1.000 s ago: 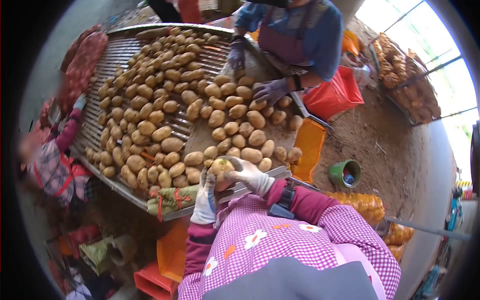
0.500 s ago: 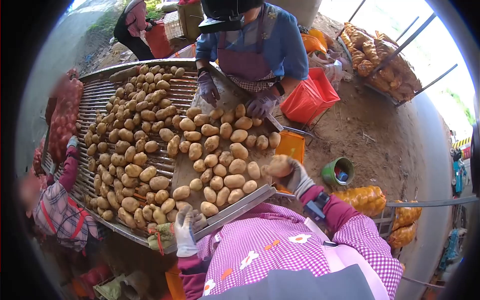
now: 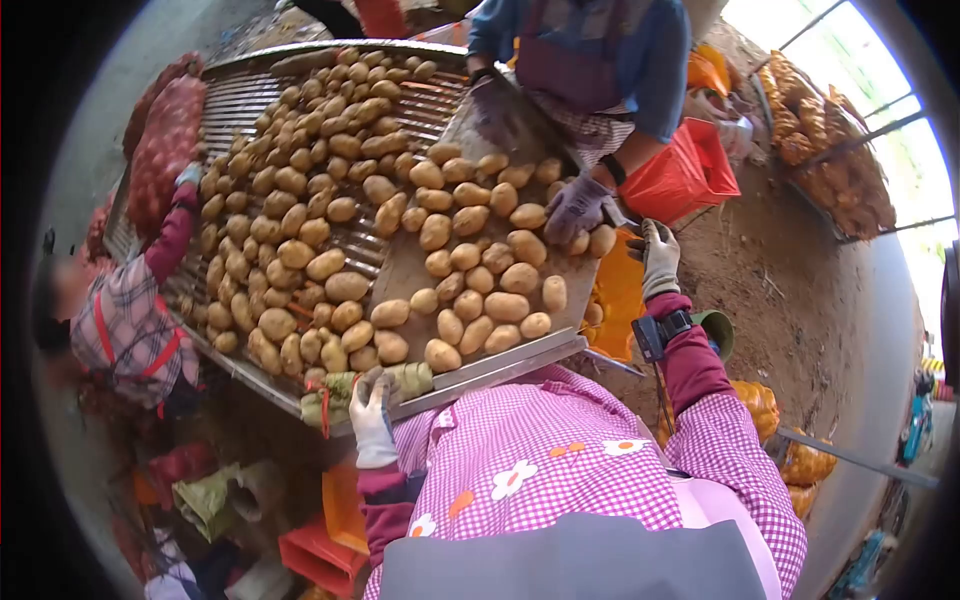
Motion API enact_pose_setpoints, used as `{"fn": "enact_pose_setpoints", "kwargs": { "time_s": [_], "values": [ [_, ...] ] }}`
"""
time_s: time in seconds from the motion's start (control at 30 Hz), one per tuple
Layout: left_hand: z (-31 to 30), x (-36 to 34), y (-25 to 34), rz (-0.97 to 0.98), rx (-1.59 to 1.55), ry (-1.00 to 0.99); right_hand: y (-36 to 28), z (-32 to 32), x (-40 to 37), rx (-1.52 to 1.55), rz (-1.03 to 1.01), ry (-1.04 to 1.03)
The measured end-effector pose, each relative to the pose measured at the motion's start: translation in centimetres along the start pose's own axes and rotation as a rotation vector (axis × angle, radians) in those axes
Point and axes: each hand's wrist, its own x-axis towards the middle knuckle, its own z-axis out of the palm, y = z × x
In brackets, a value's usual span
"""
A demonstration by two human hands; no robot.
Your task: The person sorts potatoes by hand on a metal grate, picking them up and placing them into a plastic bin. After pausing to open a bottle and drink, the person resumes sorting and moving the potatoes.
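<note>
My left hand point(image 3: 372, 412), in a white glove, rests open on the near rim of the sorting table point(image 3: 500, 365), beside a rolled green sack point(image 3: 345, 392). My right hand point(image 3: 657, 255), also gloved, reaches out past the table's right end above an orange crate point(image 3: 622, 290) and holds nothing. Several loose potatoes point(image 3: 470, 270) lie on the flat board in front of me. Many more potatoes point(image 3: 300, 200) cover the slatted rollers to the left.
Across the table, a co-worker's purple-gloved hand point(image 3: 575, 208) touches potatoes near my right hand. A person in plaid point(image 3: 130, 320) stands at the left by red mesh sacks point(image 3: 165, 135). A red bag point(image 3: 680, 175), green bucket point(image 3: 722, 330) and filled orange sacks point(image 3: 760, 400) lie right.
My right hand carried a potato from the table's near edge out to the right and now has none. My left hand dropped to the table's rim.
</note>
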Motion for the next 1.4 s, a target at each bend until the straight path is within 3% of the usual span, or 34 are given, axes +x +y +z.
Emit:
{"fn": "enact_pose_setpoints", "kwargs": {
  "time_s": [0.17,0.2,0.23,0.3,0.37,0.43,0.5,0.57,0.63,0.7,0.73,0.9,1.03,1.1,1.2,1.4],
  "values": [
    [-4.7,3.1,-3.0,0.315,0.518,0.2,4.1,6.5,-5.9,-0.624,-0.554,0.022],
    [-4.6,2.6,-1.5,0.238,0.739,0.252,4.7,7.9,-7.7,-0.777,-0.575,0.005],
    [-4.5,2.9,-1.6,0.305,0.862,0.252,5.4,9.2,-9.7,-0.93,-0.595,-0.015],
    [-4.9,3.4,-1.9,0.435,1.11,0.253,5.5,11.6,-14.2,-1.046,-0.611,-0.278],
    [-5.1,4.1,-2.7,0.309,1.251,0.203,6.0,13.4,-19.3,-1.201,-0.706,-0.572],
    [-3.5,3.4,-2.4,0.265,1.432,0.184,2.3,13.6,-20.6,-1.427,-0.789,-0.987],
    [-4.4,3.7,-4.6,0.277,1.43,0.193,3.3,12.5,-18.2,-1.36,-0.725,-0.962],
    [-4.6,3.5,-5.1,0.307,1.484,0.192,4.2,10.5,-14.8,-1.385,-0.894,-0.68],
    [-4.5,3.2,-4.7,0.23,1.512,0.168,2.9,8.8,-12.1,-1.269,-0.506,-0.544],
    [-4.5,3.5,-5.1,0.263,1.541,0.176,2.9,7.4,-9.9,-1.559,-0.492,-0.44],
    [-4.3,3.5,-5.0,0.249,1.564,0.176,3.0,7.3,-10.3,-1.445,-0.572,-0.339],
    [-4.2,3.7,-5.6,0.281,1.567,0.201,2.5,17.9,-14.8,-1.141,-0.981,-0.503],
    [-4.1,3.5,-5.1,0.282,1.563,0.188,2.3,23.5,-19.2,-1.342,-0.881,-0.956],
    [-4.3,3.4,-5.0,0.291,1.568,0.168,5.4,21.2,-18.0,-1.201,-0.998,-0.953],
    [-4.2,3.4,-5.3,0.302,1.569,0.186,3.1,16.4,-17.9,-1.354,-0.92,-1.004],
    [-4.1,3.2,-5.2,0.34,1.564,0.2,4.3,11.4,-17.6,-1.256,-1.027,-0.711]
  ]
}}
